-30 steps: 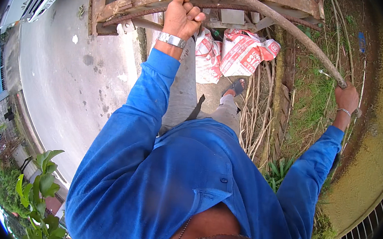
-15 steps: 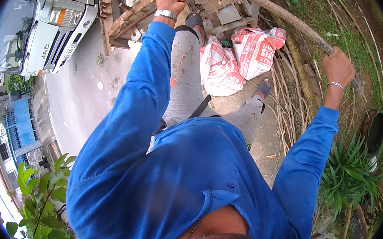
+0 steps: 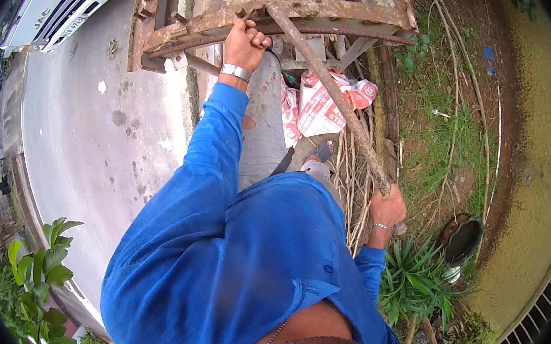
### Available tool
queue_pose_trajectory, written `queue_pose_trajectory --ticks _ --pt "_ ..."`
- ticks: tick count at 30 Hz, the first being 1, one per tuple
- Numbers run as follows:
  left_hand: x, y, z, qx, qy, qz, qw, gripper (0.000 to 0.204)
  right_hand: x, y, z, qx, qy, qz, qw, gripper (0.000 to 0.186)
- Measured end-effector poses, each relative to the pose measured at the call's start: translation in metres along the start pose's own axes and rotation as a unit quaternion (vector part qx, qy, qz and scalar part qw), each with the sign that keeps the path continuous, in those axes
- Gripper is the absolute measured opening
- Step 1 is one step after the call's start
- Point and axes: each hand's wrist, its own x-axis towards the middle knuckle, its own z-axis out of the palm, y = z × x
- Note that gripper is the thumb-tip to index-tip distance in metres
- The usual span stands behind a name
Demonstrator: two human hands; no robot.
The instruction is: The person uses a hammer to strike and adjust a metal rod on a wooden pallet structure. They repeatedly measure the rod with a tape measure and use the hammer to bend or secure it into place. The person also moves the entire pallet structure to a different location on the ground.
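My right hand (image 3: 388, 206) is closed around the near end of a long, rough brown pole (image 3: 336, 95). The pole slants away to the left, and its far tip meets the front beam of a rusty metal frame (image 3: 196, 35). At that same beam my left hand (image 3: 246, 46) is curled closed, with a small thin brown piece showing just above the fingers. What exactly the left fingers hold is hard to make out. Beneath the pole, red-and-white printed sacks (image 3: 325, 107) lie on the ground by my feet.
A white truck (image 3: 59, 5) stands on the concrete road (image 3: 113, 136) to the left. Thin sticks (image 3: 354, 163) lie beside my foot. On the right are grass, a spiky green plant (image 3: 414, 278), a dark round container (image 3: 461, 240) and a yellowish wall (image 3: 541, 171).
My right hand has come down and inward with the pole, which now slants more steeply. The view has shifted, showing more of the rusty frame. My left hand stays closed by the beam.
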Motion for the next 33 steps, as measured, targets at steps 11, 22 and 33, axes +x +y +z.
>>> queue_pose_trajectory --ticks 11,22,33 --pt "0.004 0.006 -0.016 -0.115 -0.118 -0.062 0.984 0.04 -0.032 0.195 -0.009 0.176 -0.104 0.121 0.971 0.028" --pt "-0.078 0.019 0.045 -0.2 -0.226 0.005 0.953 0.043 0.011 0.108 0.056 0.511 -0.154 0.122 0.837 0.024" --pt "-0.17 0.005 0.059 -0.138 -0.26 0.061 0.954 0.039 0.155 0.009 0.031 0.496 -0.15 -0.11 0.848 0.024"
